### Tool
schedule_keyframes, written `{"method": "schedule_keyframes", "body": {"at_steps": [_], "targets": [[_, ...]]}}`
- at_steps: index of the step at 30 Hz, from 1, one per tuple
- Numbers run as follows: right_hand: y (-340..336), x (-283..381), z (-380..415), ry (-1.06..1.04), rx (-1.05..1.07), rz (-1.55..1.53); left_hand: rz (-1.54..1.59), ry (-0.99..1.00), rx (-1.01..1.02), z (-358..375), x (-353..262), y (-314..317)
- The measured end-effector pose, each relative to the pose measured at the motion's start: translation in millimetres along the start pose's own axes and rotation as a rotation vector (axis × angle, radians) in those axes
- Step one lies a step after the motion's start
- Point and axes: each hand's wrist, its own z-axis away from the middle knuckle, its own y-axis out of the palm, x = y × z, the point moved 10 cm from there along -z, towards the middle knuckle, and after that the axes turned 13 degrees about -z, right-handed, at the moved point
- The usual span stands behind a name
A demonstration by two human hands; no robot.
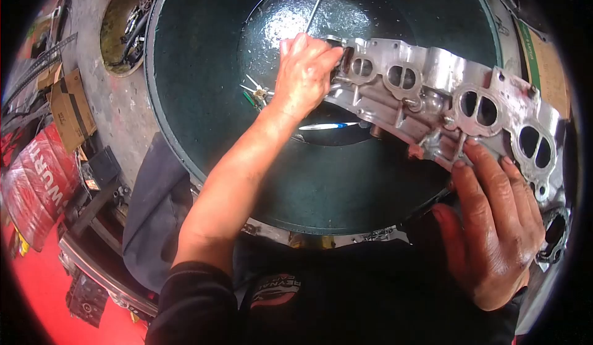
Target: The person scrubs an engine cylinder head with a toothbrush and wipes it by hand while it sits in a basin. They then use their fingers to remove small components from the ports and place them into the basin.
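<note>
A long cast-metal cylinder head (432,101) with a row of divided oval ports lies slanted across the right side of a dark green tub (204,98). My left hand (302,76) is closed around its far left end; the curled fingers partly hide what they grip. My right hand (497,227) holds the near right edge, fingers over the metal and thumb spread apart below. Wet, shiny liquid (290,24) covers the tub's bottom. Beneath the head shows a slim white-and-blue handle (327,126). A thin metal rod (315,11) leans at the far side.
Left of my forearm, small tools with a green part (253,95) lie in the tub. An oval container (126,30) of metal parts stands outside on the left, near a cardboard box (73,110) and a red printed bag (40,181). Another carton (543,67) is at right.
</note>
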Motion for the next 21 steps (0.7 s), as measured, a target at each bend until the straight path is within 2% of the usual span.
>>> {"method": "schedule_keyframes", "body": {"at_steps": [3, 4, 7, 9, 12, 15, 16, 19, 20, 21], "targets": [[-4.6, 1.2, 2.5, -0.005, -0.002, 0.014, -0.03, 0.032, 0.135, 13.9, -0.6, -13.6], [-3.4, 0.5, 4.0, -0.014, 0.004, 0.016, -0.099, 0.007, 0.159, 15.8, 4.6, -21.8], [-0.8, 1.8, 7.1, -0.039, -0.001, 0.007, -0.204, 0.102, 0.174, -2.5, -4.4, -35.0], [-1.1, 0.2, 10.8, -0.045, -0.01, -0.007, -0.247, 0.271, 0.29, -13.1, -21.8, -25.2], [-3.1, -5.5, 10.7, -0.049, -0.024, -0.041, -0.314, 0.466, 0.359, -24.2, -36.4, -8.7], [-2.5, -6.0, 12.9, -0.056, -0.037, -0.091, -0.162, 0.432, 0.435, -27.5, -35.1, -9.5], [-2.7, -6.4, 13.7, -0.065, -0.038, -0.102, -0.137, 0.431, 0.541, -23.2, -37.8, -5.2], [-5.2, -6.0, 18.8, -0.089, -0.054, -0.1, -0.125, 0.336, 0.588, -34.1, -23.1, -18.6], [-4.7, -5.3, 19.3, -0.091, -0.056, -0.093, -0.203, 0.321, 0.479, -44.1, -20.0, -25.9], [-4.3, -4.6, 19.5, -0.092, -0.057, -0.086, -0.22, 0.359, 0.464, -40.2, -24.1, -22.9]]}}
